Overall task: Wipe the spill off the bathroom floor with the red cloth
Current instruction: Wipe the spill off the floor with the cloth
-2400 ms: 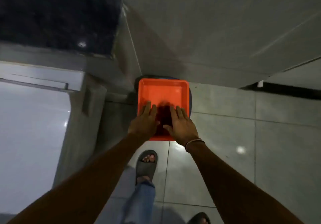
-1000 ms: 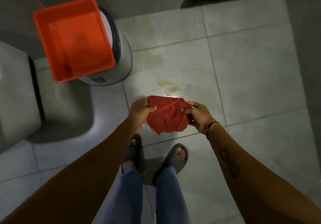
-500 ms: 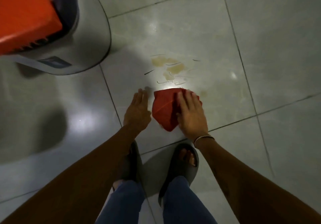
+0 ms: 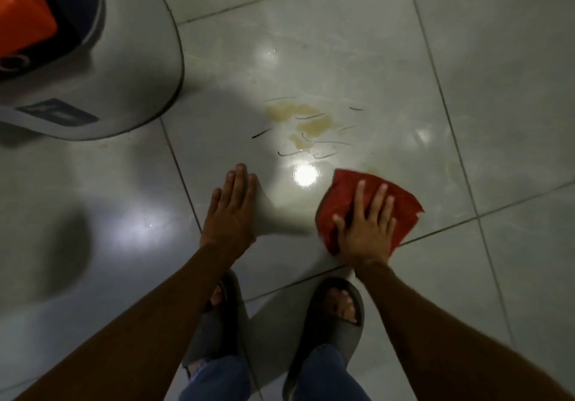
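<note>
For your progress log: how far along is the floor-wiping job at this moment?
Done: the red cloth is down on the tiled floor. In hand: the right hand presses it flat; the left hand rests beside. Left: the yellowish spill beyond the cloth looks unwiped.

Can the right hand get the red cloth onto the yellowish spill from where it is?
Probably yes. The right hand presses the red cloth flat on the floor just short of the spill, and only bare tile lies between them.

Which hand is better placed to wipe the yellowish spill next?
Right. The right hand lies flat on the red cloth, just short of the spill. The left hand rests bare on the floor tile, holding nothing.
</note>
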